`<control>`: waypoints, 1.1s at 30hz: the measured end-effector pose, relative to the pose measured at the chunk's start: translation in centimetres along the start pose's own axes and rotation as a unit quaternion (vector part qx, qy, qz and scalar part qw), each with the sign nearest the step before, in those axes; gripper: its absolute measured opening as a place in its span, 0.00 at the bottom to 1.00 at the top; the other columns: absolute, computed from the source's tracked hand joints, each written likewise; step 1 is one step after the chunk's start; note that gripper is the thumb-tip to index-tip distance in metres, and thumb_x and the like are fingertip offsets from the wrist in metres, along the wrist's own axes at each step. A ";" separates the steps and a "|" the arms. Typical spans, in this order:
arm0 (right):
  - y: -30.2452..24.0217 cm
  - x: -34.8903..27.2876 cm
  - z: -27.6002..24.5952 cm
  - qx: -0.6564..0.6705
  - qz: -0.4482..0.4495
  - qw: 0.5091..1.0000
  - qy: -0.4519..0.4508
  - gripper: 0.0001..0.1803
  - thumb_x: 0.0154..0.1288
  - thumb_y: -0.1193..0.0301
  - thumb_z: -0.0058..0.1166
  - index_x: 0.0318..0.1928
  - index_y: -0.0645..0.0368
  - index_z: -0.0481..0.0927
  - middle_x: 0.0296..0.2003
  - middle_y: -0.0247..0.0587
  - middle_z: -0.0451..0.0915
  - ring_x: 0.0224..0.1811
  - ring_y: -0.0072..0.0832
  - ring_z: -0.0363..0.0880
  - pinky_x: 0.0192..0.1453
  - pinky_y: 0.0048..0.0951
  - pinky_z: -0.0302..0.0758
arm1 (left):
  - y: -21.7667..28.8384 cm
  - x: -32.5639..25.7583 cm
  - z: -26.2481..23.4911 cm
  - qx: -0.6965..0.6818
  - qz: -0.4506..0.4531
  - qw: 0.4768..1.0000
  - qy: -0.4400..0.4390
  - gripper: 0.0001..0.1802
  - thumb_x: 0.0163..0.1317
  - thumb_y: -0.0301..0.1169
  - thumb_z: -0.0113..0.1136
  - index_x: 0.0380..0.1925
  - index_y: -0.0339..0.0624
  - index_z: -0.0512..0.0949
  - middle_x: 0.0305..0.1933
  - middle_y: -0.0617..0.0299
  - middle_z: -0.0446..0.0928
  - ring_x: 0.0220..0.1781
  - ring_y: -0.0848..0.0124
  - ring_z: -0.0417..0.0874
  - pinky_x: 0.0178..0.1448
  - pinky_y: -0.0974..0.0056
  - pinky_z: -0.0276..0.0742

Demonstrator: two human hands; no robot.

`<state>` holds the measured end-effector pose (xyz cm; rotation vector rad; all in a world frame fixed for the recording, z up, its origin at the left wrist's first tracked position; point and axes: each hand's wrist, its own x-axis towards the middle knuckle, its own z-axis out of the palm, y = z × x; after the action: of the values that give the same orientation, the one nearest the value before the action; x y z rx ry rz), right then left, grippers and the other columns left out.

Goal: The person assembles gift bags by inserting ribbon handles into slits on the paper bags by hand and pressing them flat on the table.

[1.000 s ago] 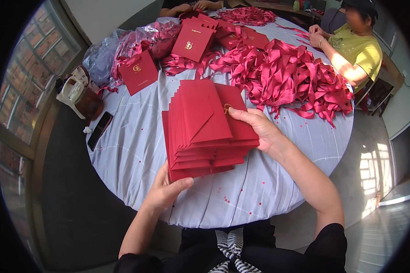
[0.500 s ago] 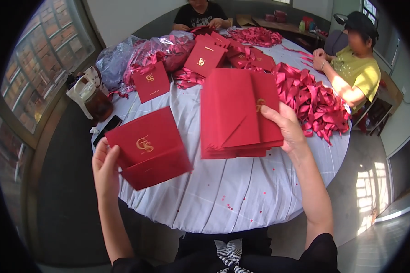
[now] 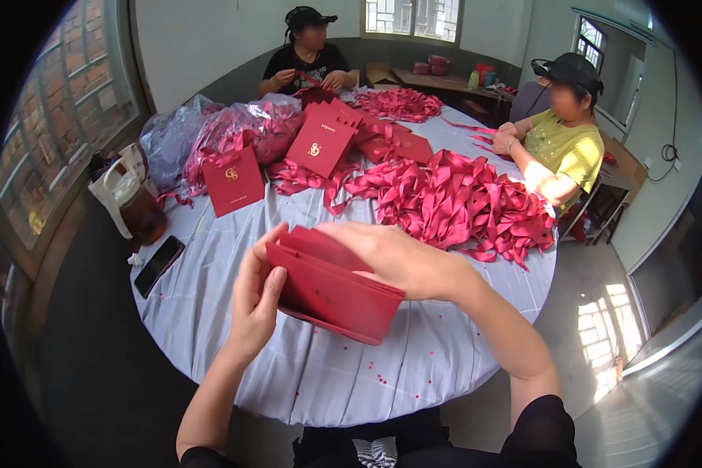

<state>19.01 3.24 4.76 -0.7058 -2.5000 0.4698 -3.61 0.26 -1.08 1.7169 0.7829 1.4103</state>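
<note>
A stack of red flat-folded paper bags (image 3: 331, 300) is held upright and tilted over the near part of the table. My left hand (image 3: 256, 300) is closed on its left end, thumb on the near face and fingers behind. My right hand (image 3: 402, 261) reaches over the far side from the right, its fingers partly hidden among the bags. Beyond my hands lies a large heap of red satin ribbons (image 3: 460, 203). Another red paper bag (image 3: 234, 181) with a gold emblem lies farther left, and a fanned group of red bags (image 3: 320, 144) rests near the middle.
A round table with a white cloth (image 3: 203, 327) carries a phone (image 3: 159, 265), a jug of dark drink (image 3: 142, 207) and clear plastic bags (image 3: 246, 129). One person (image 3: 308, 58) works with ribbon at the far side; another in yellow (image 3: 558, 144) sits right. Small red dots lie nearby.
My hands have come together: the single bag from my left hand and the stack from my right now form one bundle. The view has shifted, showing more of the far room.
</note>
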 end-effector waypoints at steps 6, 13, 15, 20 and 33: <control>0.6 0.6 1.6 -0.036 0.018 0.998 -0.051 0.30 0.56 0.73 0.53 0.60 0.67 0.63 0.45 0.57 0.74 0.51 0.50 0.73 0.54 0.43 0.70 | -3.1 -1.7 -0.3 -0.017 -0.035 0.999 -0.001 0.20 0.69 0.25 0.47 0.57 0.33 0.58 0.68 0.48 0.60 0.68 0.63 0.63 0.70 0.60 0.58; 0.2 0.6 1.9 -0.050 0.023 0.998 -0.037 0.35 0.53 0.74 0.53 0.63 0.68 0.60 0.46 0.56 0.73 0.53 0.49 0.72 0.56 0.44 0.69 | -4.0 -1.3 -0.2 -0.092 -0.095 0.990 -0.044 0.24 0.65 0.30 0.54 0.59 0.34 0.65 0.56 0.58 0.73 0.58 0.73 0.72 0.62 0.66 0.66; -0.1 0.5 2.1 -0.051 0.019 0.998 -0.036 0.35 0.54 0.73 0.53 0.63 0.69 0.59 0.47 0.57 0.73 0.53 0.49 0.72 0.56 0.44 0.69 | -4.5 -1.4 -0.9 -0.101 -0.114 0.987 -0.055 0.23 0.64 0.30 0.54 0.58 0.34 0.66 0.53 0.59 0.74 0.55 0.73 0.73 0.60 0.66 0.67; -0.8 -0.9 1.2 0.025 0.023 0.998 -0.044 0.36 0.59 0.70 0.54 0.64 0.71 0.57 0.55 0.62 0.69 0.60 0.50 0.68 0.65 0.40 0.65 | -5.5 -2.0 -1.1 -0.089 -0.122 0.986 -0.077 0.21 0.61 0.32 0.57 0.52 0.33 0.70 0.48 0.61 0.78 0.50 0.74 0.77 0.57 0.66 0.71; -0.2 -10.2 6.5 0.192 0.189 0.955 0.128 0.77 0.38 0.50 0.76 0.71 0.65 0.28 0.69 0.59 0.46 0.73 0.46 0.48 0.74 0.41 0.48 | -4.9 -3.7 -0.1 -0.118 -0.137 0.983 -0.028 0.25 0.63 0.34 0.55 0.58 0.35 0.64 0.53 0.58 0.74 0.55 0.72 0.74 0.61 0.64 0.67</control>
<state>22.92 -3.88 -4.17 -1.0121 -1.9538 0.9086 -4.39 -0.29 -7.21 1.4025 0.7555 1.2091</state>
